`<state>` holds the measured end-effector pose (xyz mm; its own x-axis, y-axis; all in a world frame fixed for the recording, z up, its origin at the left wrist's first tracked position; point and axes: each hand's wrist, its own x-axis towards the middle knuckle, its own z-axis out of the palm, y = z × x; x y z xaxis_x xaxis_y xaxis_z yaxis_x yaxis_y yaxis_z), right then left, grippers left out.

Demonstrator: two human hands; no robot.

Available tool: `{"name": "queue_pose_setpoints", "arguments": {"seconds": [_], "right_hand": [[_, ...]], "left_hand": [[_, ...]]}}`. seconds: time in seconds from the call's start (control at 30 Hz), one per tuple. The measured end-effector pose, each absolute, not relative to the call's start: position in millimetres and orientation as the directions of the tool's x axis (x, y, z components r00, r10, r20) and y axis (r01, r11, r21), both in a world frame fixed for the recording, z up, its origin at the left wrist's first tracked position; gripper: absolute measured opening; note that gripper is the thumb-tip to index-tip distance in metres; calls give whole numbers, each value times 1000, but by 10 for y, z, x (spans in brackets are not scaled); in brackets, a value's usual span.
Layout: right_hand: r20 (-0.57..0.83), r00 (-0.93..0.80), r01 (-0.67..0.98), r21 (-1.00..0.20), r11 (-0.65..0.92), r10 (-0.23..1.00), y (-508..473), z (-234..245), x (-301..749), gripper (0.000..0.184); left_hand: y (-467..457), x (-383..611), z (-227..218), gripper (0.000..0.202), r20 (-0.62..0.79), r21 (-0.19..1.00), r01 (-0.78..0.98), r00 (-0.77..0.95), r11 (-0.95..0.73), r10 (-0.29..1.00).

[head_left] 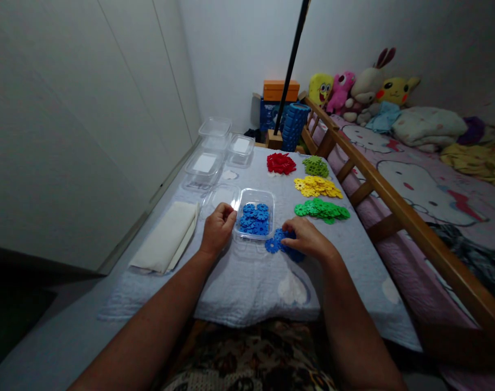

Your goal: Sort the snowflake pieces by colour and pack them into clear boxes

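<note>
As left hand [218, 228] pinches tub [273, 214], right hand [308, 237] arches over blue discs [273, 245], grip unclear.

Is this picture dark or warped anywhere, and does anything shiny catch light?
Head view: dim, lower left corner nearly black; head view: left forearm looks stretched, likely by a wide lens; head view: pale glints on the clear tub holding blue pieces.
</note>
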<state>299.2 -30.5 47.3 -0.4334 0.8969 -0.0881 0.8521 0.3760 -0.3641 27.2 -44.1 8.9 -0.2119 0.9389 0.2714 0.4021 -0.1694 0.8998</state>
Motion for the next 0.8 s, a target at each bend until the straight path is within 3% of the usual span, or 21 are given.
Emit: {"name": "queue_pose_setpoints", "arguments": {"seconds": [0.13,0.27,0.6,0.8], "right_hand": [[-94,-408,887,-275,371,908,-410,463,2980,27],[-71,-380,888,-306,343,922,-385,415,2969,23],[75,-319,692,-662,287,945,-270,442,2998,6],[218,-144,544,-798,261,965,-229,642,2910,10]], "left_hand": [[-442,281,114,19,260,903,400,-226,-154,939],[-428,278,106,18,263,908,388,-229,-159,937],[-441,273,113,19,251,912,384,-236,-148,939],[-444,283,133,19,245,914,379,-238,-143,940]]}}
